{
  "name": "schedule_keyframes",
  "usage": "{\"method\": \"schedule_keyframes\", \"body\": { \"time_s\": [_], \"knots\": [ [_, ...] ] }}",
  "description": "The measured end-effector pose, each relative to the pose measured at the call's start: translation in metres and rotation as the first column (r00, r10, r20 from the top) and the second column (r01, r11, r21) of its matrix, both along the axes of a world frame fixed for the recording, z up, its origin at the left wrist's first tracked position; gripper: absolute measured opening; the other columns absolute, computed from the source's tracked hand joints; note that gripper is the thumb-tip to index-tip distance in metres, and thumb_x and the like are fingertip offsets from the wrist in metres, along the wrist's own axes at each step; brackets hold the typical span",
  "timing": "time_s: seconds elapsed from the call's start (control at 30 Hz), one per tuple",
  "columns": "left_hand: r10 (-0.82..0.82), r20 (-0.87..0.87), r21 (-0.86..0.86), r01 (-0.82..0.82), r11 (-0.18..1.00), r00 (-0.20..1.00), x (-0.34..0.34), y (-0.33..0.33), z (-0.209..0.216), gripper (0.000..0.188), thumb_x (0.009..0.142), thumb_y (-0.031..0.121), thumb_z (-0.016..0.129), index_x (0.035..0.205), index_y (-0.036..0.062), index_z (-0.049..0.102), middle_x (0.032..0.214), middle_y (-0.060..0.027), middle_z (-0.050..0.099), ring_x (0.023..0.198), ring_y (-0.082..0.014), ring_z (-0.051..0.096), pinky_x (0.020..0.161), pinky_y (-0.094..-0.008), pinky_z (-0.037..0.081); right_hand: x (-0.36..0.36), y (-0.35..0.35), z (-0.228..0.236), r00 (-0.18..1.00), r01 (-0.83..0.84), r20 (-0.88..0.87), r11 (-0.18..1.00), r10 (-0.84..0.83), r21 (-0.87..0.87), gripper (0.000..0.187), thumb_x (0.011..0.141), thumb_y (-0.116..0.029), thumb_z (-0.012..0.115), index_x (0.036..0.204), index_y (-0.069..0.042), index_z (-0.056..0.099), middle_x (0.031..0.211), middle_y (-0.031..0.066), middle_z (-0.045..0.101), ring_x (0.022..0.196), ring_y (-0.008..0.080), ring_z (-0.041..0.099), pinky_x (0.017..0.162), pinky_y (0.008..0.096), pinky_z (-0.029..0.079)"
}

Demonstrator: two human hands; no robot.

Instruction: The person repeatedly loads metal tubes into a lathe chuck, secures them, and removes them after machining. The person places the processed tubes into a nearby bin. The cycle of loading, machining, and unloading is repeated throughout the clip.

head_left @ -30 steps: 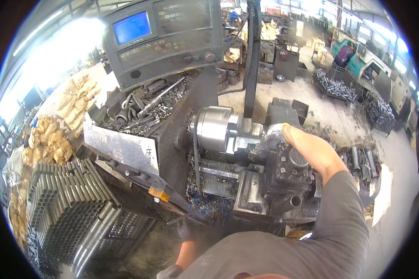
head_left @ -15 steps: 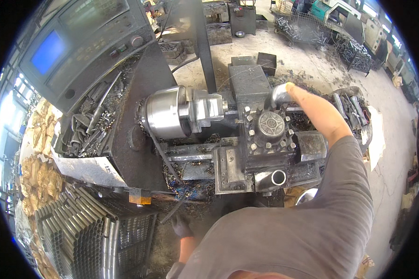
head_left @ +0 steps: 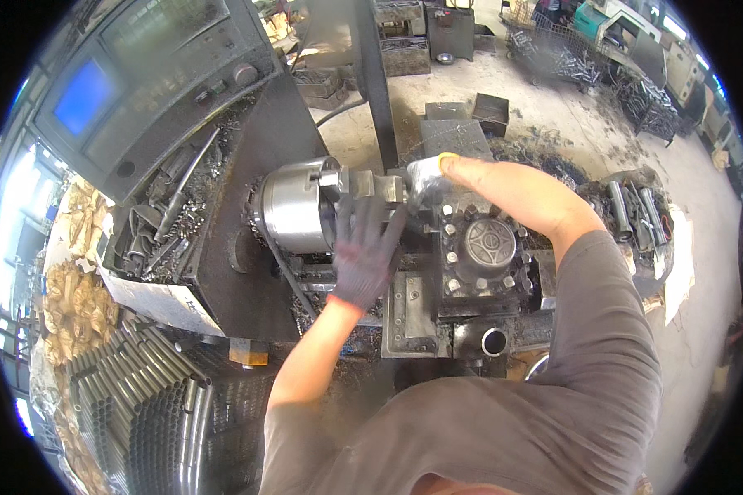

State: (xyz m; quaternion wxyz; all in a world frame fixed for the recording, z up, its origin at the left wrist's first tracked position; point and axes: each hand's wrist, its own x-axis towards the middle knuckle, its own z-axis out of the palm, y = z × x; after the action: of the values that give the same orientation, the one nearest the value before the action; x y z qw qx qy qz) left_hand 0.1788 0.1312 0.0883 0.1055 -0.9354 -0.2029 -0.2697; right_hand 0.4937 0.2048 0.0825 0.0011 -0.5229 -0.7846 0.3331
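Observation:
A shiny steel lathe chuck (head_left: 293, 208) with jaws (head_left: 371, 185) on its right side sits left of centre. My left hand (head_left: 366, 252), in a dark glove with a red cuff, is open in front of the jaws. Its fingers spread upward over them; whether they touch is unclear. At the jaws' right end is my right hand (head_left: 426, 178), in a pale grey glove with a yellow cuff. Its fingers are blurred, so any grip is hidden. The bolted tool post (head_left: 489, 242) stands beneath my right forearm.
A control panel with a blue screen (head_left: 86, 96) rises at upper left, above a tray (head_left: 161, 290) of chips and tools. Stacked metal tubes (head_left: 144, 388) fill the lower left. More tubes (head_left: 619, 210) lie right of the machine. A dark post (head_left: 374, 99) stands behind the chuck.
My left hand has risen from beside the tube stack to the chuck jaws, its fingers spread. My right hand has moved left from behind the tool post to the jaws' right end.

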Motion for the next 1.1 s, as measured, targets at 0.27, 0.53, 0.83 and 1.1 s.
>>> {"method": "schedule_keyframes", "body": {
  "time_s": [0.27,0.53,0.83,1.1],
  "knots": [
    [-0.082,0.010,0.000,0.082,0.997,0.997,0.078,0.060,-0.005,0.074,0.072,0.040,0.086,0.137,0.0118,0.063,0.144,-0.0206,0.059,0.141,-0.0407,0.050,0.123,-0.0687,0.030,0.001,-0.038,0.011,0.922,0.301,-0.204,0.940,-0.330,-0.162,0.035,0.072,-0.034,0.091,0.082,-0.002,0.082,0.074,0.0069,0.075,0.065,0.0175,0.067,0.058,0.0353,0.052],
    [-0.091,0.093,0.154,0.076,0.985,0.991,0.080,0.074,-0.044,0.077,0.069,0.044,0.083,0.136,0.0129,0.064,0.144,-0.0176,0.059,0.139,-0.0403,0.052,0.123,-0.0695,0.031,0.010,-0.023,0.008,0.993,0.115,0.045,0.935,-0.106,-0.336,0.029,0.087,-0.035,0.082,0.099,-0.009,0.081,0.091,0.0032,0.077,0.076,0.0182,0.067,0.069,0.0413,0.052],
    [-0.011,-0.034,0.049,0.012,0.999,0.999,0.077,0.084,-0.062,0.068,0.091,0.052,0.073,0.149,0.0196,0.058,0.164,-0.0146,0.048,0.160,-0.0381,0.033,0.129,-0.0696,0.018,0.102,-0.277,0.063,0.383,0.896,-0.140,0.330,-0.913,0.298,0.028,0.078,-0.022,0.087,0.096,-0.002,0.080,0.068,0.0066,0.071,0.060,0.0177,0.065,0.060,0.0370,0.055],
    [-0.088,0.060,0.351,0.061,0.934,0.994,0.086,0.064,-0.036,0.057,0.091,0.050,0.072,0.138,0.0176,0.066,0.144,-0.0123,0.062,0.138,-0.0357,0.056,0.118,-0.0662,0.037,-0.075,-0.641,-0.119,-0.773,0.595,-0.026,-0.709,-0.634,-0.378,0.033,0.087,-0.022,0.079,0.113,-0.001,0.079,0.078,0.0129,0.073,0.061,0.0226,0.067,0.060,0.0416,0.056]
  ]
}}
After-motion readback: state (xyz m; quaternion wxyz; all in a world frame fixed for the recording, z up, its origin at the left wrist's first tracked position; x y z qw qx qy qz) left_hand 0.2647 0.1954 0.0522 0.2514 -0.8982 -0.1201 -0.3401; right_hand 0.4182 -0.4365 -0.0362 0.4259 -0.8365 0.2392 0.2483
